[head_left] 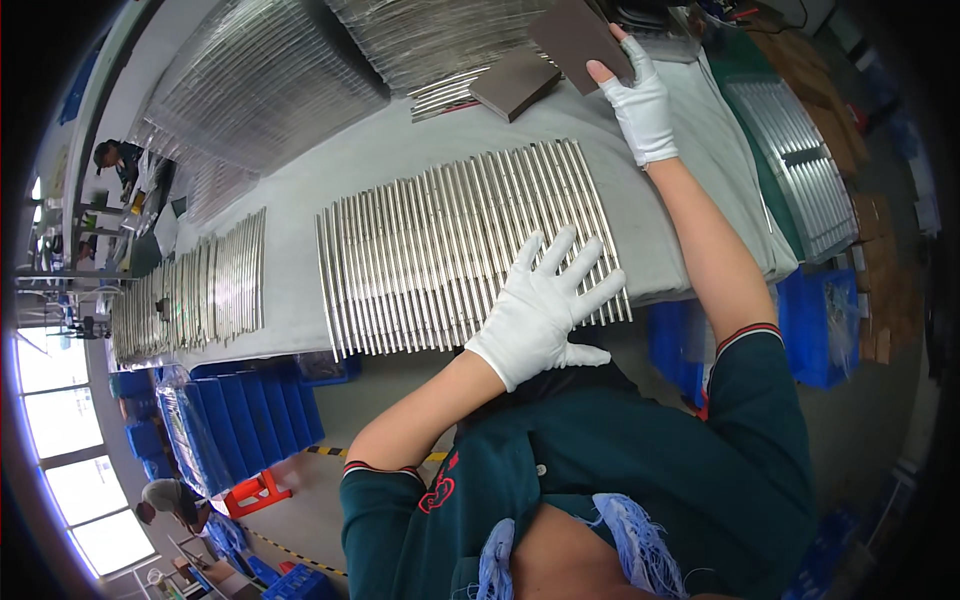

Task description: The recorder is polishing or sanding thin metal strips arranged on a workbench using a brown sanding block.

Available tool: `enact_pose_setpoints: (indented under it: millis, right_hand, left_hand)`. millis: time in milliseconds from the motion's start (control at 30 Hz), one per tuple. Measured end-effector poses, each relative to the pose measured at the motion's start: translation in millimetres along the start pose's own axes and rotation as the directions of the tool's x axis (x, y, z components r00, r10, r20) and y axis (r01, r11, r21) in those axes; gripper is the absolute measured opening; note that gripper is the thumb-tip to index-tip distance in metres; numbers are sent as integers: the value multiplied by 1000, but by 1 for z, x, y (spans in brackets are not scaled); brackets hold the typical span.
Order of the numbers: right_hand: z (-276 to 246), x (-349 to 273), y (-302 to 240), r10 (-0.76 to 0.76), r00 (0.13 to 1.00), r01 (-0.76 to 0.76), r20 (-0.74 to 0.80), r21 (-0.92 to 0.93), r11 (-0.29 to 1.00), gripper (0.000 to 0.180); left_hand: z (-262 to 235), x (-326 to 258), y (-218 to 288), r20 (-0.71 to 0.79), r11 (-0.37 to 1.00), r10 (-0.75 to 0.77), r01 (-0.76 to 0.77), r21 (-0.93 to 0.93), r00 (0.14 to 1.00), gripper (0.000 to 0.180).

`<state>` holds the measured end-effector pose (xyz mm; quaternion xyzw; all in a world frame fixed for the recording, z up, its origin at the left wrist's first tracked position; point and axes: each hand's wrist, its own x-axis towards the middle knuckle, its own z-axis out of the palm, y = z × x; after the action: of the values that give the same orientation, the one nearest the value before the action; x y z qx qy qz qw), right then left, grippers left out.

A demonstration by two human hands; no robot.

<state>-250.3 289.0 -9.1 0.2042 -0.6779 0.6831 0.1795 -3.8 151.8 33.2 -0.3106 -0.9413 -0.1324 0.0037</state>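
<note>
A row of shiny metal tubes (430,255) lies side by side on the pale cloth-covered table in front of me. My left hand (545,305), in a white glove, rests with fingers spread over the near right end of the row. My right hand (640,108) is raised at the far right of the table, its glove leaving the thumb and a fingertip bare. It grips a flat dark brown block, like a sanding sponge (580,45), by its right edge. A second brown block (514,84) lies just below it, partly on a few thin metal rods (445,95).
Another row of tubes (195,290) lies at the left, with plastic-wrapped stacks (270,85) at the back. More tubes (800,165) sit on a green surface to the right. Blue bins (245,425) stand below the table. Other people (175,498) are in the left background.
</note>
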Motion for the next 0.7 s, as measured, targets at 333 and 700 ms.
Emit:
enact_pose_setpoints:
  millis: [333, 700]
  right_hand:
    - [0, 4, 2, 27, 999, -26, -22, 34, 999, 61]
    - [-4, 4, -1, 25, 1000, -25, -7, -77, 997, 63]
  left_hand:
    - [17, 39, 20, -112, 945, 284, -297, -135, 952, 68]
    - [-25, -67, -40, -15, 962, -232, 232, 142, 973, 95]
